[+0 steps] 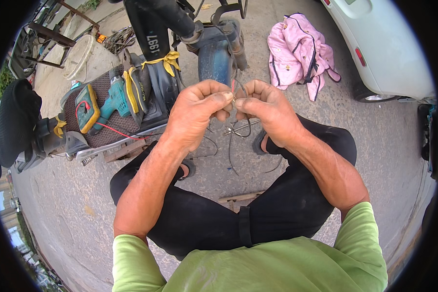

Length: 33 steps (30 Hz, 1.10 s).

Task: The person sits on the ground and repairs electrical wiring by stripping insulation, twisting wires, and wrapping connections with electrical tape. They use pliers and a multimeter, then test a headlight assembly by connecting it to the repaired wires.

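In front of the blue fender (214, 62) of a scooter, both my hands meet fingertip to fingertip at thin electrical wires. Between thumb and fingers, my left hand (204, 104) pinches a wire end; a short red piece shows just above the fingertips. My right hand (266, 106) pinches the wires from the other side, and a dark cable (246, 126) loops down past its fingers. The exact joint of the wires is mostly hidden by the fingertips. Below the hands, a metal tool (233, 129) and more thin wires lie near the ground.
On the scooter's footboard (113, 87) at left lie a yellow-framed multimeter (87, 108), a teal cordless drill (115, 98) and yellow-edged tool pouch (135, 89). A white bucket (79, 60) stands behind. A pink cloth garment (295, 51) lies on the ground, near a white car (383, 47) at right.
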Motion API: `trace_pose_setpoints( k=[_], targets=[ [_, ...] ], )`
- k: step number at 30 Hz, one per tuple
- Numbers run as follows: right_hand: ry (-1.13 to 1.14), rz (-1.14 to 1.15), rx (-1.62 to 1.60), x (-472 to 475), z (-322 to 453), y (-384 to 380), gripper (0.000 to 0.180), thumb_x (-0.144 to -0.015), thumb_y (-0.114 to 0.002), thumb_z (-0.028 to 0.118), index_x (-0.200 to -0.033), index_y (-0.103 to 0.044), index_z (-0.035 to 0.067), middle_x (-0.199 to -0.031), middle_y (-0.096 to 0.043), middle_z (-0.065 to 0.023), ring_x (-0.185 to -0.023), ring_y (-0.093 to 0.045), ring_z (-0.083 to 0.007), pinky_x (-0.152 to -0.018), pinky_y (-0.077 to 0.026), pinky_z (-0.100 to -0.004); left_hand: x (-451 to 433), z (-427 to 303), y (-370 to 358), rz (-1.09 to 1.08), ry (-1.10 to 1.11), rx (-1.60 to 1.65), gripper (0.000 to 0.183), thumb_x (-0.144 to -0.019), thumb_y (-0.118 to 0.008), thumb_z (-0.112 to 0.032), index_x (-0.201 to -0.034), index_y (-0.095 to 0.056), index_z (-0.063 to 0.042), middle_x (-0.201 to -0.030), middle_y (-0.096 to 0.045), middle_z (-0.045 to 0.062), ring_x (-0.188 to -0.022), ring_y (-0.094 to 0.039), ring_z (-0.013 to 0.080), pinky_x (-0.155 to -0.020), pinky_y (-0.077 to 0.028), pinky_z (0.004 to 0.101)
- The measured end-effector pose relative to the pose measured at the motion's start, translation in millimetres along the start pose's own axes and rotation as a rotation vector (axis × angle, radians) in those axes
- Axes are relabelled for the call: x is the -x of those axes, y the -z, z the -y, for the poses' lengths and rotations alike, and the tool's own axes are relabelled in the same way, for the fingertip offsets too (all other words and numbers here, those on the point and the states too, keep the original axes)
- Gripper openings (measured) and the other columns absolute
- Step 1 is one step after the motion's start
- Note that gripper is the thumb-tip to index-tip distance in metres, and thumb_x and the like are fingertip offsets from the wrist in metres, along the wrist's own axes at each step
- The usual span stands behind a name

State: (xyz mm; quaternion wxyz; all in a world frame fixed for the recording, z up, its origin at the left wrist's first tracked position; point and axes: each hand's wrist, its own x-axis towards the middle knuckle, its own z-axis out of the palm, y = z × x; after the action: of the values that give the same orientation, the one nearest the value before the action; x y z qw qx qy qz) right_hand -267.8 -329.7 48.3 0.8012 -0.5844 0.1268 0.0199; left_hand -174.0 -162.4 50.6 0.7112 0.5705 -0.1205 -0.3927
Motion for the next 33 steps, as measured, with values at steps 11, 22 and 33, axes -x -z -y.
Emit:
trace_pose_setpoints(
  k=[11, 22, 33],
  targets=[
    [0.071, -0.061, 0.116, -3.1, -9.3, 8.5, 0.017, -0.09, -0.069, 0.018, -0.092, -0.067, 0.001, -0.082, -0.062, 0.0013, -0.074, -0.051, -0.0044, -0.063, -0.042, -0.0234, 2.2, 2.0, -4.0, -0.065, -0.122, -0.227, 0.021, -0.092, -0.073, -0.019, -0.097, -0.068, 0.0, -0.081, -0.065, 0.003, -0.071, -0.055, 0.0092, -0.066, -0.045, 0.0246],
    [0.225, -0.117, 0.259, -1.5, -4.8, 0.7, 0.009, -0.087, -0.068, 0.009, -0.088, -0.064, 0.001, -0.076, -0.056, 0.0051, -0.068, -0.048, -0.0021, -0.059, -0.041, -0.0223, 4.6, 4.1, -11.3, -0.192, -0.663, -0.788, 0.018, -0.082, -0.072, 0.002, -0.099, -0.069, -0.001, -0.088, -0.066, 0.009, -0.077, -0.065, 0.0194, -0.071, -0.053, 0.0311],
    [0.35, -0.132, 0.401, -0.2, -7.6, 3.1, 0.014, -0.086, -0.07, 0.01, -0.094, -0.068, -0.002, -0.081, -0.056, 0.0023, -0.069, -0.048, -0.0039, -0.06, -0.042, -0.0253, 3.8, -3.4, -10.6, -0.143, -0.896, -0.993, 0.016, -0.078, -0.072, 0.006, -0.092, -0.069, -0.001, -0.09, -0.067, 0.011, -0.084, -0.068, 0.0283, -0.072, -0.055, 0.0374]
  ],
)
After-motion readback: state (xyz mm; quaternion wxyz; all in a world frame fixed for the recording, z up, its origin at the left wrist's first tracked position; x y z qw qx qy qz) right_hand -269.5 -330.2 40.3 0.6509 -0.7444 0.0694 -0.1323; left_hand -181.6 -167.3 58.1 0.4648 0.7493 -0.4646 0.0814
